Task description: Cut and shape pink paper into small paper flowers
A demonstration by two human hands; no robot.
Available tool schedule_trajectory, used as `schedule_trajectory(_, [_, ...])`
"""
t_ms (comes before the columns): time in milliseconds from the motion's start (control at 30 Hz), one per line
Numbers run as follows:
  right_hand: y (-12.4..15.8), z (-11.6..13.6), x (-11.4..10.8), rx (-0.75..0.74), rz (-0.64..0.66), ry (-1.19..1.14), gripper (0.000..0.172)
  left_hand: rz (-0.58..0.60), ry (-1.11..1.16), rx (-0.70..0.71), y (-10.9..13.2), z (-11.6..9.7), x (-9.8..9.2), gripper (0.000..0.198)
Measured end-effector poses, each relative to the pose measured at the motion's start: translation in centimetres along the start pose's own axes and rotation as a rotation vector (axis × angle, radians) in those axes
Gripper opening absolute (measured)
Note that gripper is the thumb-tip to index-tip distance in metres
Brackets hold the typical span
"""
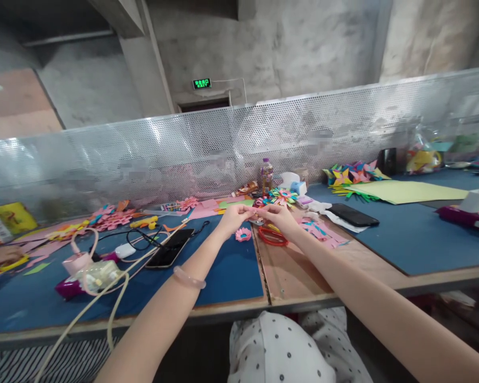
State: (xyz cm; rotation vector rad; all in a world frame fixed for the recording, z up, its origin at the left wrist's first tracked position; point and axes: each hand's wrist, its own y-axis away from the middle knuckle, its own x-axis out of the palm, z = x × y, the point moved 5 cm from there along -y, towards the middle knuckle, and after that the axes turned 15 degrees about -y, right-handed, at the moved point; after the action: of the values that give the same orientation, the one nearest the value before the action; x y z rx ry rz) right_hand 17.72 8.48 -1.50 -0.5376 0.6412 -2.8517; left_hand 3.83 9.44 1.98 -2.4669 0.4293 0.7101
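My left hand point(236, 217) and my right hand point(281, 218) meet over the table, fingertips pinched together. What lies between them is small, pinkish and mostly hidden by the fingers; I cannot make out its kind. Just below my left hand a pink paper flower point(243, 234) with a blue centre lies on the blue mat. Under my right hand sits a pair of scissors point(272, 236) with red handles. Colourful paper flowers point(284, 197) are heaped right behind my hands. Pink and blue paper pieces point(323, 232) lie right of the scissors.
A purple-capped bottle point(266, 176) stands behind the flowers. Phones lie left point(171, 248) and right point(353, 215). Cables run from a power strip point(69, 287) across the left side. Another person's hand point(2, 256) is at far left. A perforated metal screen point(175, 154) closes the back.
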Motion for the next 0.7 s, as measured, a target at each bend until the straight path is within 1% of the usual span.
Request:
schedule_trajectory(200, [0.1, 0.0, -0.3, 0.05, -0.03, -0.081, 0.026, -0.019, -0.014, 0.001, 0.2, -0.4, 0.2, 0.028])
schedule_trajectory(300, [0.1, -0.2, -0.1, 0.1, 0.019, -0.12, 0.027, -0.035, -0.005, -0.01, 0.1, -0.2, 0.0, 0.025])
schedule_trajectory(367, [0.1, -0.1, -0.1, 0.109, 0.048, -0.125, 0.026, -0.036, -0.011, -0.011, 0.0, 0.0, -0.1, 0.024])
schedule_trajectory(467, [0.1, -0.1, -0.1, 0.095, 0.059, -0.095, 0.026, -0.022, -0.005, -0.007, -0.1, 0.4, -0.1, 0.025])
schedule_trajectory(600, [0.1, -0.3, -0.3, 0.104, 0.032, 0.014, 0.026, 0.012, 0.031, -0.02, -0.1, 1.0, 0.0, 0.028])
schedule_trajectory(700, [0.0, -0.5, -0.4, 0.101, 0.022, 0.014, 0.028, 0.027, 0.048, -0.022, -0.1, 1.2, 0.0, 0.03])
